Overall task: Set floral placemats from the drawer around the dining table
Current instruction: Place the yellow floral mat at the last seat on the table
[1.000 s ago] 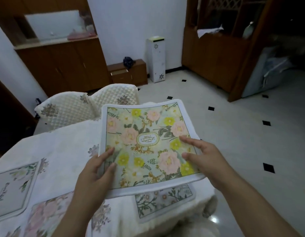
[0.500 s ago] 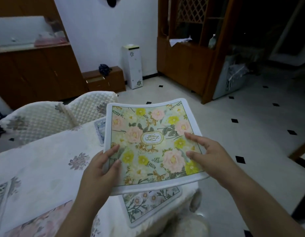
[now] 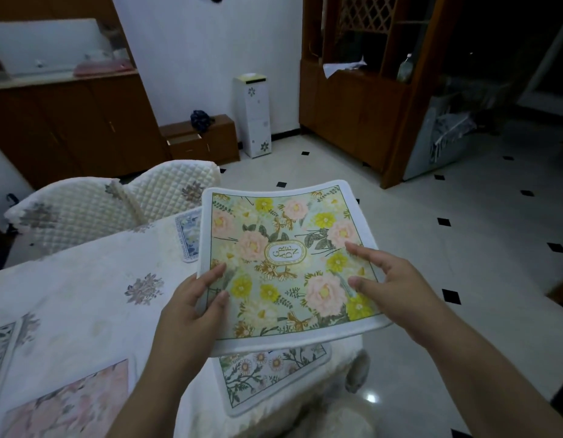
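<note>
I hold a floral placemat, pale green with pink and yellow flowers and a "GARDEN" oval, flat above the table's right end. My left hand grips its near left edge, thumb on top. My right hand grips its near right edge. Under it a daisy-print placemat lies on the dining table by the right edge. A blue-patterned placemat lies at the far edge, partly hidden by the held one. A pink placemat and another pale one lie at the near left.
Two quilted white chair backs stand behind the table. A cushioned seat sits below the table's right corner. The tiled floor opens to the right, with wooden cabinets, a low drawer unit and a white box along the walls.
My view has swung to the right along the table. The held placemat stays in both hands, and the blue-patterned placemat has come into sight behind it.
</note>
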Demonstrator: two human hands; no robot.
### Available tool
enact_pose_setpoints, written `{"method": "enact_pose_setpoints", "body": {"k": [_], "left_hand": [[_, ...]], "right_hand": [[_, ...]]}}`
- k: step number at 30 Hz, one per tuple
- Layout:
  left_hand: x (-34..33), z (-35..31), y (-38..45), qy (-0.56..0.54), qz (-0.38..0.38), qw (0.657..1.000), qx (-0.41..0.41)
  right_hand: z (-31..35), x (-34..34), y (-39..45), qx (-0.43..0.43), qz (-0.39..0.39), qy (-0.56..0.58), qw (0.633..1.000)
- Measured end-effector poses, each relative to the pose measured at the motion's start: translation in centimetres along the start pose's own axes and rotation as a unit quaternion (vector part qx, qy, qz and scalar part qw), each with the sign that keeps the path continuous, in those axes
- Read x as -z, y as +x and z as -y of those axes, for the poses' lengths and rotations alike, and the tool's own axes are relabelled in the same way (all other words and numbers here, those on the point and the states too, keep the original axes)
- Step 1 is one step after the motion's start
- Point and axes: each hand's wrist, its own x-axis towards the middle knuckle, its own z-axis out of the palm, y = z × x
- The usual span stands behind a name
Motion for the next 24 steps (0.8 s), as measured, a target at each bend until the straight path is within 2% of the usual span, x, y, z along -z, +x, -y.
{"method": "enact_pose_setpoints", "body": {"k": [6, 14, 24], "left_hand": [[-4.8, -1.7, 0.0, 0.04, -0.044, 0.998, 0.016], [-14.4, -7.1, 1.9, 0.07, -0.081, 0.994, 0.016], [-27.0, -12.2, 6.5, 0.09, -0.067, 0.994, 0.003]], "right_hand": [[-1.3, 4.5, 4.4, 0.016, 0.051, -0.023, 0.998], [-3.0, 13.7, 11.2, 0.03, 0.097, -0.006, 0.995], [-3.5, 26.3, 16.9, 0.004, 0.065, 0.006, 0.998]]}}
